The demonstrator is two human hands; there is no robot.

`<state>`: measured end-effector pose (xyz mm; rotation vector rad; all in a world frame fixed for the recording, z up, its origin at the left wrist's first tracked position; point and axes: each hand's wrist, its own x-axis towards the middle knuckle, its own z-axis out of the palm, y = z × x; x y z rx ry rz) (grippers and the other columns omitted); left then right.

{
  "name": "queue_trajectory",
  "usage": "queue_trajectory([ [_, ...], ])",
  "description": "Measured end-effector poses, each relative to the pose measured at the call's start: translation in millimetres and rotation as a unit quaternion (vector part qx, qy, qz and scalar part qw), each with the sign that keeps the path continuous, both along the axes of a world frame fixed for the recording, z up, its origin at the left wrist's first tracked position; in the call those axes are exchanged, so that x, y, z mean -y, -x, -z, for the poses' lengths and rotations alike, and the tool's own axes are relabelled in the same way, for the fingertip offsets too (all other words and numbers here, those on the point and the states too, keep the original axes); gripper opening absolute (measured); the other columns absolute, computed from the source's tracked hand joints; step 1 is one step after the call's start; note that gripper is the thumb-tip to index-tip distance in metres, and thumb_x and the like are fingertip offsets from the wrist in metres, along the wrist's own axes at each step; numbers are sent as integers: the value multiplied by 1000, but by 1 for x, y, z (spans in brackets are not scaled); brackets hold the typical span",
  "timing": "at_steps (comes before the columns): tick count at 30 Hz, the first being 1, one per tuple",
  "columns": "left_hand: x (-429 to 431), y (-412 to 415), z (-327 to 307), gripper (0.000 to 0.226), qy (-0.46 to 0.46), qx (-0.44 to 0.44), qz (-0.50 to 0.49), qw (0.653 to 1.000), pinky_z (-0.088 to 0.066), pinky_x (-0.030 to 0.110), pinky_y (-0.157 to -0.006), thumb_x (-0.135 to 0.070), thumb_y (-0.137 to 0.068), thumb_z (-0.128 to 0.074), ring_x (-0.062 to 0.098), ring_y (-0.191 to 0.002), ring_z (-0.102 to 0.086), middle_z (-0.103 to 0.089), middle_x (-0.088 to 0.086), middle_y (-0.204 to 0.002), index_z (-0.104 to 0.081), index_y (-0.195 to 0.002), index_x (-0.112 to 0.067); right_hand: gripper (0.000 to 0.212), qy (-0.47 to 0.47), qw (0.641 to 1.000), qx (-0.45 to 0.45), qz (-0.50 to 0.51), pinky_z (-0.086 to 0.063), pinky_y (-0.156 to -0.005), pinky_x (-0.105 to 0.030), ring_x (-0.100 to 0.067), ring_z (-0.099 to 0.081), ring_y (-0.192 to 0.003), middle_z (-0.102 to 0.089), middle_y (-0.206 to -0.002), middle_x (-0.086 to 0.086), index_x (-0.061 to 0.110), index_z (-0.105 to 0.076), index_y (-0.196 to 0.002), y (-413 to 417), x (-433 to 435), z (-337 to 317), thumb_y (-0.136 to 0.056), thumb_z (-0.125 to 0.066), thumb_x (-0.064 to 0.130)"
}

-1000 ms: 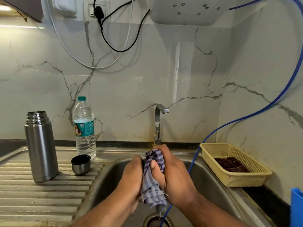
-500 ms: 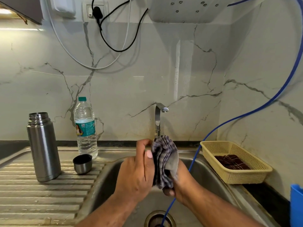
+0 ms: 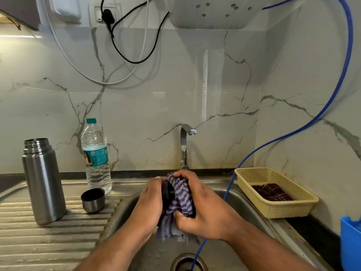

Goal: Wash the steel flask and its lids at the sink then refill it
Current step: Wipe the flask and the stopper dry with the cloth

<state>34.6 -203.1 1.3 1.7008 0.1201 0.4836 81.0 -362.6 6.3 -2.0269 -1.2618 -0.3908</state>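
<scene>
Purple-checked cloth [image 3: 182, 192] fills the right hand [image 3: 203, 210], whose fingers [image 3: 184, 174] curl over it and press it against the black inner lid [image 3: 167, 193]. The left hand [image 3: 150, 200] has its fingers [image 3: 157, 179] clamped round that lid, above the sink [image 3: 246, 208]. If the lid is slick it could squirt free and drop onto the drain [image 3: 175, 261], where the blue hose [image 3: 350, 40] runs in. A swung left elbow might topple the open steel flask [image 3: 45, 184], upright on the ribbed counter [image 3: 39, 241]. Counted: one flask; two lids, the black one and the steel cup lid [image 3: 93, 202]; one water bottle [image 3: 95, 159]; one tap [image 3: 183, 147]; one basket [image 3: 283, 209]; two cloths, the second a dark cloth [image 3: 271, 192] in the basket.
</scene>
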Motion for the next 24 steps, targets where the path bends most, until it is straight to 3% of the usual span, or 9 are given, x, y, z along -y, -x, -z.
queue_trajectory([
  [3, 1, 3, -2, 48, -26, 26, 5, 999, -47, 26, -74, -43, -109, -21, 7, -88, -69, -75, 3, -96, -66, -109, -26, 68, -20, 998, 48, 31, -55, -75, -31, -4, -62, -89, -62, -105, 14, 33, -35, -137, 0, -1, 4, -78, -68, 42],
  [7, -5, 1, 7, 31, -171, 52, -22, 984, -42, 10, -80, -29, -111, -25, 3, -105, -56, -57, -6, -124, -52, -127, -25, 52, -48, 996, 69, 29, -53, -64, -25, -4, -62, -74, -64, -89, 16, 26, -51, -122, 3, -3, 10, -76, -69, 41],
  [10, -6, 0, 10, 27, -245, 98, -38, 964, -34, -1, -83, -19, -110, -33, -12, -101, -46, -48, -23, -116, -50, -130, -23, 40, -69, 997, 22, 34, -51, -61, -29, -6, -64, -69, -66, -79, 11, 20, -57, -108, 6, -5, 13, -75, -67, 39],
  [12, -6, 2, 7, 40, -270, 113, -26, 956, -39, 5, -82, -43, -106, -24, -10, -98, -53, -51, -20, -111, -50, -128, -24, 36, -81, 996, -24, 33, -52, -64, -31, -8, -66, -72, -68, -78, 8, 21, -59, -104, 8, -8, 13, -74, -65, 38],
  [14, -7, 2, 6, 57, -254, 120, -12, 960, -44, 12, -76, -62, -100, -11, 3, -91, -60, -58, -8, -106, -49, -122, -26, 32, -88, 993, -67, 30, -52, -64, -32, -9, -66, -73, -68, -78, 5, 21, -60, -98, 10, -11, 10, -72, -64, 40],
  [17, -10, -1, 7, 52, -202, 147, -9, 968, -46, 16, -69, -59, -101, -12, 6, -80, -62, -62, -12, -90, -50, -118, -29, 19, -102, 987, -126, 20, -46, -60, -28, -3, -58, -67, -66, -73, 7, 26, -60, -81, 10, -13, 5, -71, -63, 41],
  [19, -12, -4, 10, 55, -215, 164, -16, 963, -50, 28, -70, -65, -97, -12, 10, -75, -62, -61, -12, -87, -48, -119, -31, 8, -119, 976, -182, 0, -40, -59, -20, 0, -50, -64, -59, -65, 13, 32, -57, -68, 13, -15, 2, -72, -63, 35],
  [21, -12, -6, 10, 55, -237, 183, -32, 954, -49, 42, -68, -69, -96, -11, 15, -69, -59, -58, 0, -82, -45, -118, -31, 14, -140, 960, -244, -13, -38, -60, -20, -2, -47, -63, -53, -63, 13, 31, -53, -61, 16, -15, 0, -71, -62, 32],
  [24, -12, -6, 6, 55, -275, 202, -39, 939, -42, 45, -60, -75, -96, -10, 22, -62, -52, -54, 10, -74, -43, -111, -34, 17, -155, 928, -338, -12, -38, -60, -22, -7, -46, -65, -49, -68, 4, 24, -50, -64, 21, -13, -7, -72, -60, 35],
])
